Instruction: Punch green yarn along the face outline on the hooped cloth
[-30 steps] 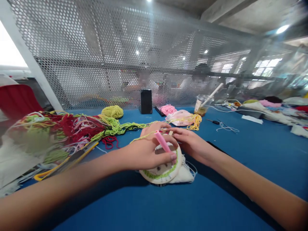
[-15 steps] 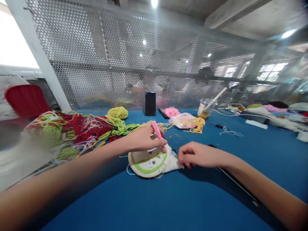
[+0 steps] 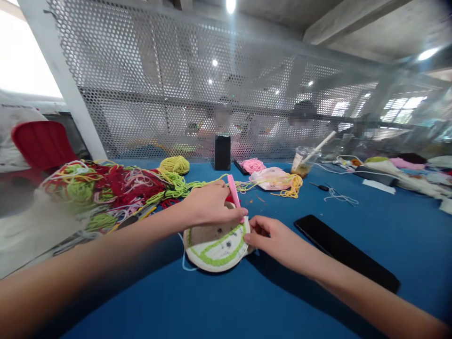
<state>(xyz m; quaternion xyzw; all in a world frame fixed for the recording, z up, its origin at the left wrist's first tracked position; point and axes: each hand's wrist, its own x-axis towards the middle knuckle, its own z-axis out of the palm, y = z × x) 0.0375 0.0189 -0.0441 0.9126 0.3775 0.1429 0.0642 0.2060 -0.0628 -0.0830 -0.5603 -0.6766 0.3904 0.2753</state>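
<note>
An embroidery hoop [image 3: 219, 256] with white fabric sits tilted over the table. Green yarn is worked into the fabric in a ring and a half-round shape, with dark marks inside. My left hand [image 3: 212, 205] is closed around a pink punch needle [image 3: 233, 192], whose lower end is at the hoop's upper right. That tip is partly hidden by my fingers. My right hand [image 3: 270, 238] pinches the hoop's right rim, thumb on the front and fingers behind. Light blue yarn [image 3: 184, 256] hangs off the hoop's left side.
Tangled red and green yarn [image 3: 123, 188] is piled at the left. Behind stand a yellow-green yarn ball [image 3: 174, 165], an upright phone [image 3: 222, 153] and a drink cup [image 3: 302, 162]. A flat black slab [image 3: 346, 254] lies beside my right forearm; a small dark-handled tool [image 3: 322, 187] is beyond.
My right hand has moved left from the loose cloth onto the hoop's right rim. The hoop has shifted slightly down and left. The black slab beside my right arm is now more exposed.
</note>
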